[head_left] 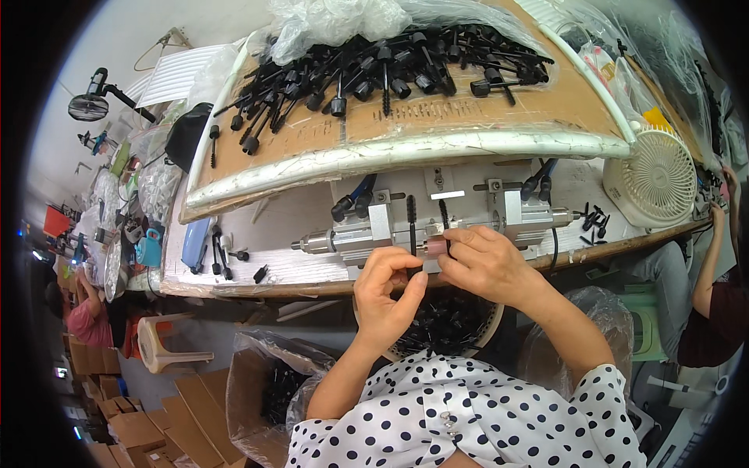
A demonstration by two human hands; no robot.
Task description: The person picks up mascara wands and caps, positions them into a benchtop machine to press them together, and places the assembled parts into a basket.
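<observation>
My left hand (386, 300) is closed round the lower end of a black mascara wand (411, 222), which stands upright with its brush at the top. Close beside it, my right hand (488, 265) pinches a second mascara wand (445, 212), also brush up. Both hands are at the front of a metal clamping fixture with two silver cylinders, a left cylinder (343, 239) and a right cylinder (538, 217). A small pink part (434, 246) shows between my hands at the fixture's middle. My fingers hide the lower ends of both wands.
Behind the fixture, a raised cardboard tray (312, 160) bears a heap of black wands. A white fan (659, 175) stands at the right. Loose wands (221, 253) lie at the left; a basket (491, 331) of black parts sits below the bench edge. Other people work at both sides.
</observation>
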